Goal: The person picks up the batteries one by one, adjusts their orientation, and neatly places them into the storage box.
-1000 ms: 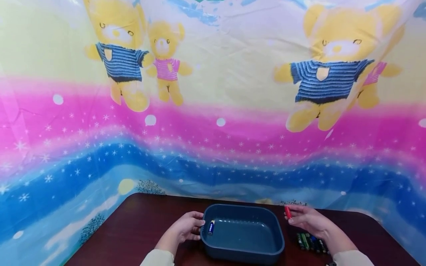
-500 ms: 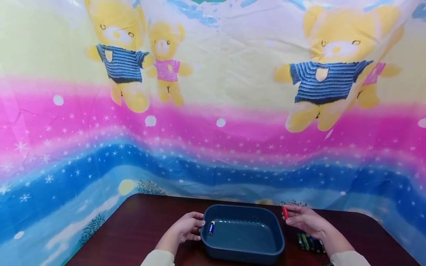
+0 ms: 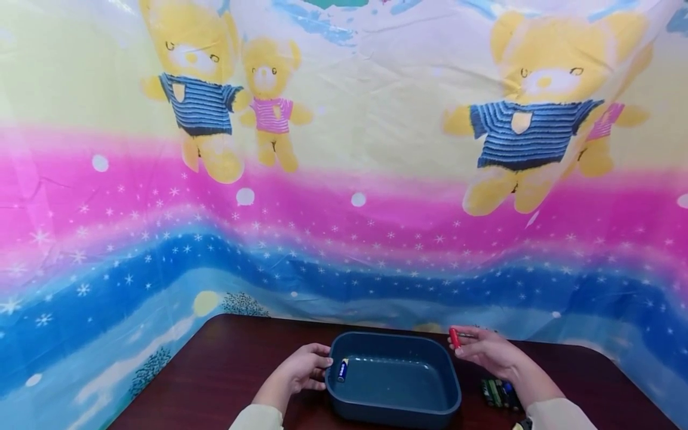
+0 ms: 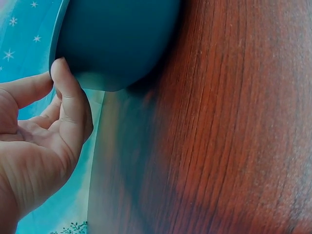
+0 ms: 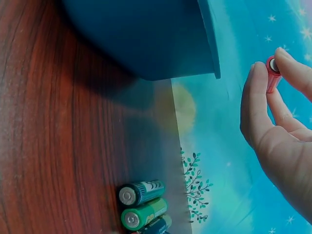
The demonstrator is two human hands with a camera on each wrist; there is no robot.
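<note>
A dark blue-grey rectangular bin [image 3: 395, 412] stands on the table, with a blue battery [image 3: 342, 370] lying inside by its left wall. At the bin's left rim, my left hand [image 3: 303, 367] pinches the edge between thumb and fingers; the left wrist view shows the same hold on the rim. Just off the bin's right back corner, my right hand [image 3: 491, 352] holds a red battery [image 3: 455, 338] above the table. In the right wrist view, thumb and fingertips pinch that red battery [image 5: 273, 73], one metal end showing.
Several green and dark batteries [image 3: 500, 394] lie side by side on the table to the right of the bin, below the right forearm. The dark red-brown table [image 3: 242, 340] ends at the back against a printed bear curtain [image 3: 398, 239].
My right hand has moved a little left and up with the red battery, closer to the bin's rim. The left hand keeps its place on the bin.
</note>
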